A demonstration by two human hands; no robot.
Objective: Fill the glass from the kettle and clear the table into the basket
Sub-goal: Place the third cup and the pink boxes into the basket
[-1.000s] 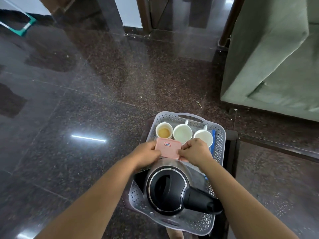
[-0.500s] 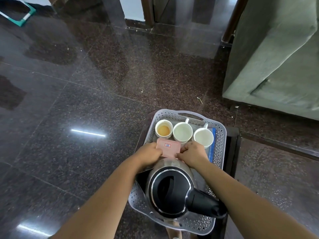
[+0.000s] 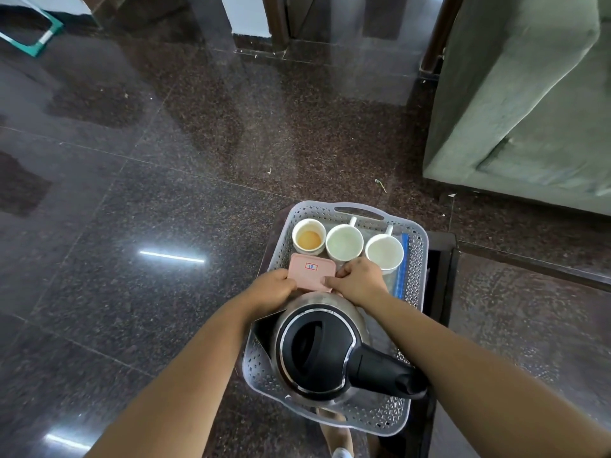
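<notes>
A grey perforated basket rests on a small dark table. Inside, near me, stands a steel kettle with a black lid and a handle pointing right. Three white cups line the far end: the left cup holds amber liquid, the middle cup and right cup look pale inside. A pink flat box with a small label lies between cups and kettle. My left hand grips its left edge and my right hand its right edge.
A blue-edged flat item lies along the basket's right wall. A green sofa stands at the right. Dark polished floor surrounds the table. A teal frame lies at the far left. A foot shows below the basket.
Both hands keep hold of the pink box in the basket. The view has shifted slightly; the box and hands sit a little lower in the basket than a second ago.
</notes>
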